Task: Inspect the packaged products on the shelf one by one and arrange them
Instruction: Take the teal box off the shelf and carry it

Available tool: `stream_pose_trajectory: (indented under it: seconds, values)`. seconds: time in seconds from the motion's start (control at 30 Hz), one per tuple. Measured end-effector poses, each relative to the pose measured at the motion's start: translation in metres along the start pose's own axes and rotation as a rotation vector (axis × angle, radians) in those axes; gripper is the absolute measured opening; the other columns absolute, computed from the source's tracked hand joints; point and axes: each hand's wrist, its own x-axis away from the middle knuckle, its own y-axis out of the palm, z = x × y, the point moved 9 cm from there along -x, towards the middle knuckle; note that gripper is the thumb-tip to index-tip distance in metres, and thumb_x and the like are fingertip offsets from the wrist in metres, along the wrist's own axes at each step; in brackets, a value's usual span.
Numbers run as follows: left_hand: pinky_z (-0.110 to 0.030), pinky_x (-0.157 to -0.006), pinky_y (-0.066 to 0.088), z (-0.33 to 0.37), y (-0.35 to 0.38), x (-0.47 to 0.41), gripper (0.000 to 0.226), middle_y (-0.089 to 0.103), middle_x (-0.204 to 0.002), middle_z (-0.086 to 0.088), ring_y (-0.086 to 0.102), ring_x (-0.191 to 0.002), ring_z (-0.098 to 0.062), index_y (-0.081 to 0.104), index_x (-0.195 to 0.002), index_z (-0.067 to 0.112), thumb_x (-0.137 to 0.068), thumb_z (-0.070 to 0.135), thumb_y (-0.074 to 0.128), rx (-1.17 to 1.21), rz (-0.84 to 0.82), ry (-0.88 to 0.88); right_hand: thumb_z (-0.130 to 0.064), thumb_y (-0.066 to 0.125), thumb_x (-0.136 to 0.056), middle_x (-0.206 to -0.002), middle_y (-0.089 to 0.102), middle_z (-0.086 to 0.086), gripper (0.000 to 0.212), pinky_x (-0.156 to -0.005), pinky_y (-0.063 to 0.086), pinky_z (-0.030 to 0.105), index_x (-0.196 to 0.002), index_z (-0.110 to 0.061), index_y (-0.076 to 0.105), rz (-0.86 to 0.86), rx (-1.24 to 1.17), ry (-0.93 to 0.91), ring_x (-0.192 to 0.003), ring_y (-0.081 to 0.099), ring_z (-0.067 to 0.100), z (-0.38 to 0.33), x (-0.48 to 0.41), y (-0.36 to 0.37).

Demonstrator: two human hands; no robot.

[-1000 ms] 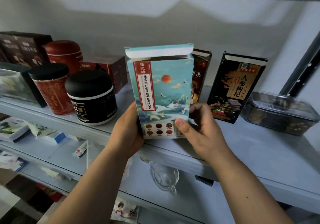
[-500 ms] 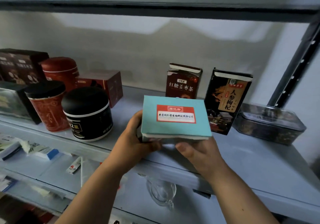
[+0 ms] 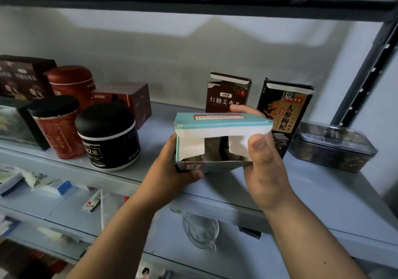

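Whereas its lid was shut half a second ago, above the front edge of the shelf (image 3: 323,192) the teal box (image 3: 219,123) is now held open, white inner flaps showing. Fingers of the left hand (image 3: 172,171) curl around its lower left corner; the right hand (image 3: 267,171) pinches the raised lid's right end.

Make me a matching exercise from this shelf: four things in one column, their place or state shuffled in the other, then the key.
Things
1. teal box
2. black jar
3. clear lidded tub
4. glass cup

Place or state
A. on the lower shelf, below the hands
B. at the far right of the upper shelf
C. gripped by left hand and right hand, flap open
D. beside the red canister

Pairs: 1-C, 2-D, 3-B, 4-A
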Motion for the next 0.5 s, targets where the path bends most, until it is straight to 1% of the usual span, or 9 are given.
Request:
stream_pose_trajectory:
  seconds: [0.1,0.2,0.27,0.3,0.37,0.4,0.43,0.47,0.5]
  values:
    - [-0.005,-0.068,0.044,-0.005,0.0,-0.001,0.042,0.075,-0.081,0.014,0.066,-0.074,0.008,0.068,-0.111,-0.01,-0.077,0.006,0.086,-0.037,-0.01,-0.021,-0.083,0.067,-0.073,-0.12,0.069,-0.006,0.085,-0.1,0.05,0.036,-0.135,-0.026,0.05,-0.001,0.009,0.014,-0.12,0.064,0.022,-0.002,0.001,0.004]
    - [-0.006,-0.068,0.045,-0.004,-0.001,0.001,0.045,0.074,-0.08,0.013,0.066,-0.074,0.007,0.069,-0.113,-0.006,-0.074,0.006,0.088,-0.046,0.005,-0.017,-0.083,0.065,-0.075,-0.116,0.069,-0.007,0.081,-0.102,0.05,0.047,-0.13,-0.024,0.053,0.009,0.007,0.013,-0.117,0.064,0.023,-0.005,0.005,0.007]
    - [-0.01,-0.073,0.048,0.001,-0.003,0.004,0.057,0.076,-0.092,0.011,0.069,-0.085,0.004,0.068,-0.119,0.0,-0.069,0.01,0.092,-0.027,0.021,0.004,-0.084,0.064,-0.075,-0.113,0.069,-0.004,0.074,-0.103,0.047,0.055,-0.121,-0.026,0.06,0.04,-0.003,0.002,-0.113,0.063,0.024,-0.007,0.007,0.006]
    - [-0.012,-0.076,0.05,0.005,-0.003,0.005,0.062,0.076,-0.098,0.009,0.069,-0.09,0.002,0.067,-0.122,0.003,-0.067,0.013,0.092,-0.023,0.026,0.027,-0.084,0.065,-0.073,-0.111,0.068,-0.003,0.069,-0.103,0.046,0.058,-0.116,-0.03,0.064,0.057,-0.012,0.002,-0.112,0.063,0.025,-0.007,0.008,0.005]
    - [-0.012,-0.078,0.05,0.008,-0.004,0.007,0.062,0.074,-0.103,0.009,0.068,-0.094,0.003,0.066,-0.125,0.007,-0.068,0.008,0.091,-0.02,0.035,0.054,-0.086,0.067,-0.07,-0.111,0.069,-0.002,0.064,-0.107,0.045,0.058,-0.11,-0.037,0.07,0.075,-0.039,0.01,-0.114,0.063,0.024,-0.007,0.009,0.005]
    - [-0.01,-0.077,0.049,0.009,-0.004,0.007,0.061,0.074,-0.103,0.01,0.068,-0.094,0.004,0.066,-0.125,0.009,-0.07,0.004,0.091,-0.024,0.039,0.06,-0.086,0.067,-0.069,-0.115,0.07,-0.001,0.068,-0.11,0.045,0.058,-0.114,-0.035,0.07,0.082,-0.047,0.011,-0.118,0.064,0.026,-0.008,0.009,0.007]
    - [-0.009,-0.076,0.048,0.011,-0.004,0.008,0.06,0.073,-0.104,0.011,0.068,-0.097,0.002,0.066,-0.125,0.012,-0.07,0.004,0.09,-0.027,0.041,0.068,-0.086,0.067,-0.069,-0.12,0.07,0.004,0.077,-0.111,0.043,0.061,-0.121,-0.029,0.068,0.093,-0.049,0.01,-0.122,0.063,0.03,-0.009,0.01,0.008]
    - [-0.009,-0.077,0.048,0.012,-0.004,0.008,0.061,0.073,-0.107,0.01,0.068,-0.101,-0.003,0.066,-0.126,0.014,-0.07,0.005,0.091,-0.033,0.039,0.08,-0.085,0.067,-0.07,-0.124,0.068,0.01,0.084,-0.111,0.041,0.064,-0.125,-0.022,0.065,0.104,-0.05,0.01,-0.125,0.061,0.035,-0.01,0.011,0.008]
    - [-0.009,-0.078,0.048,0.014,-0.003,0.009,0.064,0.072,-0.111,0.008,0.068,-0.105,-0.008,0.065,-0.127,0.017,-0.07,0.008,0.091,-0.045,0.037,0.095,-0.085,0.067,-0.07,-0.124,0.067,0.015,0.086,-0.109,0.041,0.067,-0.125,-0.019,0.065,0.118,-0.044,0.008,-0.124,0.06,0.039,-0.011,0.011,0.007]
